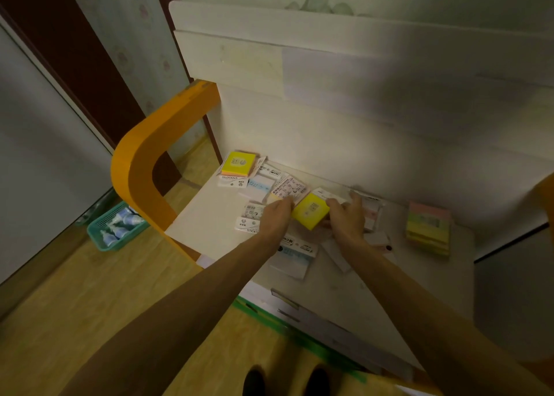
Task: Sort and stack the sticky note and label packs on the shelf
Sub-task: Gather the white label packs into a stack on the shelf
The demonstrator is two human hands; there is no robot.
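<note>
Yellow sticky note pack [310, 210] sits mid-shelf [209, 224] between your hands, your left hand [277, 214] and right hand [347, 215] each touching a side with curled fingers, though you can't tell how tight the grip is. Loose label packs [295, 253] lie around it, another yellow-topped pack [239, 163] sits back left, and a pastel stack [428, 230] stands well apart on the right.

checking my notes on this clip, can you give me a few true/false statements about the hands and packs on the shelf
1. Both hands touch the yellow pack. True.
2. The multicolour stack lies to the left of both hands. False: it lies to their right, apart.
3. A green basket sits on the floor. True.
4. The left hand is lifted high above the shelf. False: it is down among the packs.
5. The right hand holds a bottle. False: it touches the yellow pack.
</note>
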